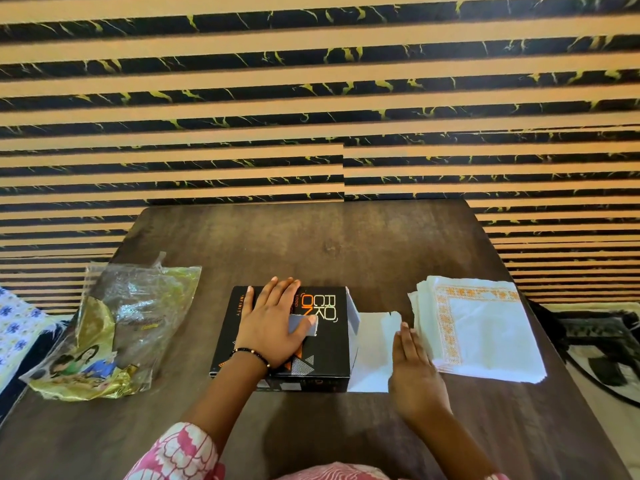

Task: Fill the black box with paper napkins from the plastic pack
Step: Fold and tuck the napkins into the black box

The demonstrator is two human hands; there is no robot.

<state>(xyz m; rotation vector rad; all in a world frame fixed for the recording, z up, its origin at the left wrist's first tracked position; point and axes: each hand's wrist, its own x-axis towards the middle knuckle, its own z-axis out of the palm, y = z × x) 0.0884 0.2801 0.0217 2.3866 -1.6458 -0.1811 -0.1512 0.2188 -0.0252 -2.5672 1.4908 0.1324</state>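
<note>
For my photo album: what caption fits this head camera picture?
Left hand presses flat on the black box; right hand rests edge-on beside the napkin stack; plastic pack lies left.

- The black box [325,344] lid carries large "ROCK ON" lettering, white and orange, upside down to the camera.
- Left of that lettering, near the lid's edge, small "INFINITY".
- Beside the lettering, a small line, possibly "KEEP".

Looks like a home room.
Dark wooden table [346,244], striped marble-look wall panels [311,98], floral bedding [17,327] at left.
</note>
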